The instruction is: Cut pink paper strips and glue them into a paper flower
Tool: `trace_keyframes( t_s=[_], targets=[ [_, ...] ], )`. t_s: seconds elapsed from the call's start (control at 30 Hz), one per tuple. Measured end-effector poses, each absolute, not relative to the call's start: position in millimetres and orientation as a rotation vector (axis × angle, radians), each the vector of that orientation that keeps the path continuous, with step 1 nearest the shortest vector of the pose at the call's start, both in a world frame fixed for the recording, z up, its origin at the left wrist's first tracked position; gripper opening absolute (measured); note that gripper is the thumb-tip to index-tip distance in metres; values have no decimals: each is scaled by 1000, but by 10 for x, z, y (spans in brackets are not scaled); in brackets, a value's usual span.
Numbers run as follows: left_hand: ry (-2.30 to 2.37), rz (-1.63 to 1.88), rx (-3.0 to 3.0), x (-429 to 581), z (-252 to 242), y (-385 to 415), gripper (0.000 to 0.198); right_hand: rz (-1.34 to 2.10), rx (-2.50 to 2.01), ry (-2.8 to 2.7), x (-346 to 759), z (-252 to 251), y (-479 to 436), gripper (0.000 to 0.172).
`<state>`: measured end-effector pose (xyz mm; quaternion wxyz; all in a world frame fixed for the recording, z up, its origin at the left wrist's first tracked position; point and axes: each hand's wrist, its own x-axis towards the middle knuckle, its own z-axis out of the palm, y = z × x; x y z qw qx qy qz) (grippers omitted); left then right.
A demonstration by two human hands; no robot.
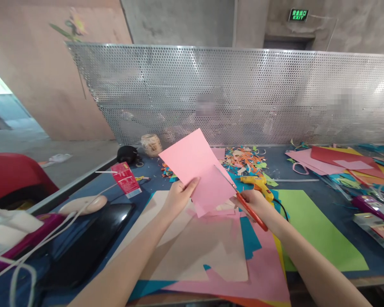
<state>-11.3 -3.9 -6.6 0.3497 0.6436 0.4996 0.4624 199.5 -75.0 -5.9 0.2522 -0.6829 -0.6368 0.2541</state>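
Note:
A sheet of pink paper [192,155] is pinched at its lower left edge by my left hand [181,197], thumb on top. My right hand [251,202] grips red-handled scissors [250,209], whose blade lies across the right part of the pink sheet. The paper is tilted up above a beige board [211,251] on the table. Under and around that board lie sheets of pink, blue and yellow paper. Just beyond my right hand rests a yellow glue gun [255,183] with a black cord.
Paper scraps [243,160] are heaped at the back. A green sheet [316,230] lies right, with stacked coloured paper [345,162] beyond. On the left are a black phone-like slab [92,243], a beige mouse [83,205], a red drink carton [126,179] and white cables. A perforated metal screen [243,94] borders the back.

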Motion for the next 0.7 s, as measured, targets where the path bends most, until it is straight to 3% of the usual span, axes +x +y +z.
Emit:
trace_keyframes(
  t_s=[0.7],
  targets=[
    [1082, 1089, 1597, -67, -137, -57, 44, 758, -1790, -1664, 2007, -133, -720, 28]
  ],
)
